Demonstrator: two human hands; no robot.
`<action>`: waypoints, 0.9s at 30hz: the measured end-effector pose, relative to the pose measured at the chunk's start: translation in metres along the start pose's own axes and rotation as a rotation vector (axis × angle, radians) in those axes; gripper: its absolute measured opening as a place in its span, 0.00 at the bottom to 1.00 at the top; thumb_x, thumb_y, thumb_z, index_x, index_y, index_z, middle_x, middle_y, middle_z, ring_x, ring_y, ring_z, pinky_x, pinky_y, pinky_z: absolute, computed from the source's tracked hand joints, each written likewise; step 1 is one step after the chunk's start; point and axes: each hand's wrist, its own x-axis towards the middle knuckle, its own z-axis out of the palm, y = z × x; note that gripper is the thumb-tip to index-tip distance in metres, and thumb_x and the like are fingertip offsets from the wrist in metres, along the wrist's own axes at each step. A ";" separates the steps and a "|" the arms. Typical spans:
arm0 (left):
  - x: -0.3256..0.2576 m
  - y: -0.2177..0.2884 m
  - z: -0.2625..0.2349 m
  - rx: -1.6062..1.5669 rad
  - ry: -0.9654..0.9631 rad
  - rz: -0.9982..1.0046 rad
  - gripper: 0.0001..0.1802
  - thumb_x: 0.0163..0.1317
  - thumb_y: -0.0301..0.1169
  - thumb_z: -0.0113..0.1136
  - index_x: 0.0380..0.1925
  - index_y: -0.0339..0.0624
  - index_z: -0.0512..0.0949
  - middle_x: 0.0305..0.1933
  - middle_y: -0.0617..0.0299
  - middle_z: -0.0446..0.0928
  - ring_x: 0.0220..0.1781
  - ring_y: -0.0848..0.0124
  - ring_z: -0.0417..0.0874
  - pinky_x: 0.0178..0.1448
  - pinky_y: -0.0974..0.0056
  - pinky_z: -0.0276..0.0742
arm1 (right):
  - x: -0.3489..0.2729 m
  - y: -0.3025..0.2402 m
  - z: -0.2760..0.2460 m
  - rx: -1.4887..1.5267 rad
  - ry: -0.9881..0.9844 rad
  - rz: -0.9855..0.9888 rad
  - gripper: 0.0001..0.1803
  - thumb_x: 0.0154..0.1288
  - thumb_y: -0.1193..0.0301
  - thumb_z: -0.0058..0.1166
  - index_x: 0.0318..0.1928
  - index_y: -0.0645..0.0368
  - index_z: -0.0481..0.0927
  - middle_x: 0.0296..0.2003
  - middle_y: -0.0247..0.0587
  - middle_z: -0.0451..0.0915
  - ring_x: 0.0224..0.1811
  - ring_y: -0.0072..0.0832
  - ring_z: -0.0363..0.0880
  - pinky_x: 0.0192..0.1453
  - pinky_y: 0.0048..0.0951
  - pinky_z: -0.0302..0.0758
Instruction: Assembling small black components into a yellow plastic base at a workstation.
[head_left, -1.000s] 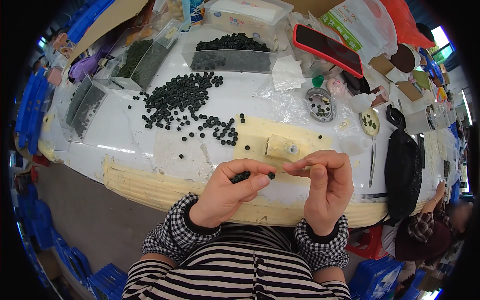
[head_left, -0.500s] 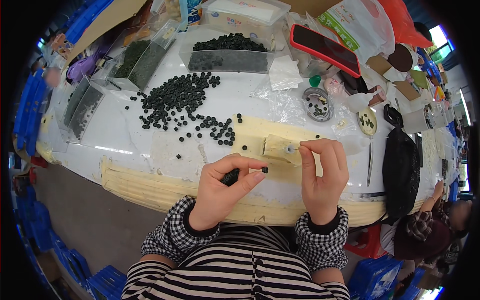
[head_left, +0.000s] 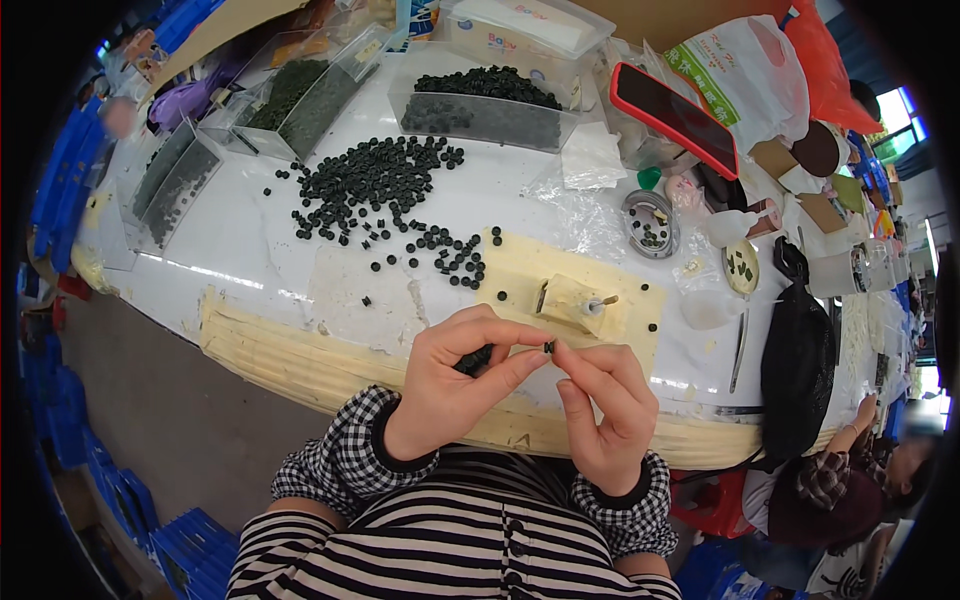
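A small black grooved wheel-shaped part (head_left: pixel 549 347) is pinched between the thumb and index finger of my left hand (head_left: pixel 450 375). More black parts (head_left: pixel 474 360) show dark in that hand's curled fingers. My right hand (head_left: pixel 612 405) meets the part with its index fingertip; its thumb stands apart and I see nothing gripped in it. Beyond the hands, a cream block (head_left: pixel 570 302) holds a small whitish cup (head_left: pixel 594 307) with a thin brownish stick (head_left: pixel 610 299) resting in it. The block sits on a pale yellow sheet (head_left: pixel 520 262).
Loose black parts (head_left: pixel 365 185) lie heaped at left centre, below a clear bin of black parts (head_left: pixel 485 120). A red-cased phone (head_left: pixel 675 118), a round tin (head_left: pixel 650 225), tweezers (head_left: pixel 739 350) and a black bag (head_left: pixel 798 350) are at the right. A padded cream edge (head_left: pixel 290 345) borders the table.
My right hand has left the stick at the cup and moved left and nearer, to the part in my left hand. The left hand still pinches a black part, now turned side-on.
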 end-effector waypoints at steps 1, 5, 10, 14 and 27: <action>0.000 -0.001 0.000 -0.005 -0.001 0.004 0.11 0.55 0.22 0.67 0.40 0.40 0.84 0.22 0.69 0.68 0.25 0.82 0.66 0.30 0.75 0.60 | -0.001 0.000 0.001 0.022 -0.008 0.008 0.20 0.52 0.84 0.60 0.48 0.62 0.83 0.34 0.41 0.78 0.34 0.31 0.74 0.37 0.26 0.72; 0.000 0.002 0.000 -0.054 0.020 -0.018 0.10 0.55 0.22 0.67 0.38 0.40 0.84 0.23 0.69 0.68 0.25 0.82 0.66 0.30 0.76 0.60 | 0.000 0.001 0.002 0.051 -0.014 -0.010 0.20 0.53 0.84 0.60 0.49 0.63 0.82 0.34 0.41 0.79 0.34 0.31 0.75 0.38 0.26 0.72; -0.001 -0.002 0.000 -0.043 0.039 0.019 0.10 0.54 0.22 0.68 0.38 0.40 0.84 0.23 0.69 0.69 0.25 0.82 0.67 0.30 0.76 0.61 | -0.001 0.001 0.004 0.087 -0.015 -0.008 0.20 0.53 0.84 0.60 0.49 0.63 0.82 0.34 0.41 0.79 0.34 0.31 0.75 0.38 0.26 0.72; -0.001 -0.001 0.001 -0.029 0.038 0.034 0.10 0.54 0.21 0.67 0.38 0.40 0.85 0.24 0.68 0.70 0.24 0.82 0.67 0.29 0.76 0.61 | -0.001 0.003 0.004 0.067 -0.005 -0.024 0.20 0.53 0.83 0.60 0.49 0.63 0.82 0.34 0.41 0.79 0.34 0.32 0.75 0.38 0.27 0.72; -0.001 -0.003 0.000 -0.013 0.021 0.043 0.11 0.54 0.20 0.67 0.39 0.40 0.85 0.25 0.68 0.71 0.25 0.82 0.67 0.29 0.76 0.62 | 0.000 0.004 0.003 0.012 -0.001 -0.057 0.19 0.52 0.82 0.62 0.48 0.63 0.83 0.33 0.40 0.79 0.33 0.32 0.75 0.36 0.27 0.72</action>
